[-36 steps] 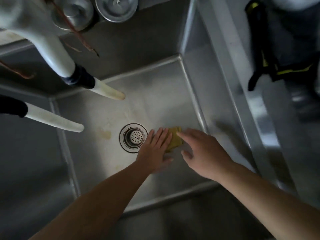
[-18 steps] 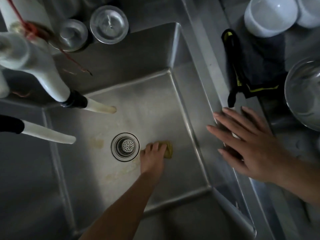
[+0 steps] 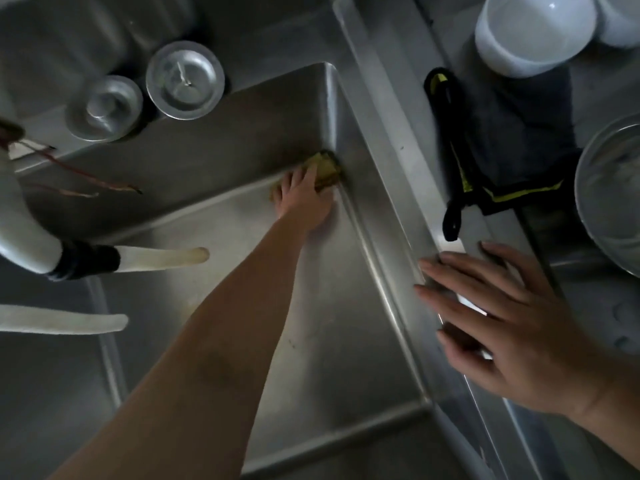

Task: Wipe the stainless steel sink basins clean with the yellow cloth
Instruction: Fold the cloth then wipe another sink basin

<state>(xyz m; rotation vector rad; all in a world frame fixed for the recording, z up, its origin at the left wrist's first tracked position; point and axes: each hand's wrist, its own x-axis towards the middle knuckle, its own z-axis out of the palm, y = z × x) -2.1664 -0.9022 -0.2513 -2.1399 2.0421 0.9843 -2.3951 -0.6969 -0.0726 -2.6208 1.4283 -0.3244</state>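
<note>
Left hand (image 3: 304, 199) flat, fingers spread, pressing yellow cloth (image 3: 325, 169) into far right corner of sink basin (image 3: 332, 341), where floor meets back and right walls. Right hand (image 3: 512, 320) wide open, fingers straight, resting on right rim of basin, holding nothing. Two white spouts (image 3: 162, 258) reach over basin from left edge. Two round metal drain plugs (image 3: 185, 79) on back ledge. Dark cloth with yellow trim (image 3: 502, 140), white bowl (image 3: 535, 31), glass bowl (image 3: 613, 192) on counter at right.
</note>
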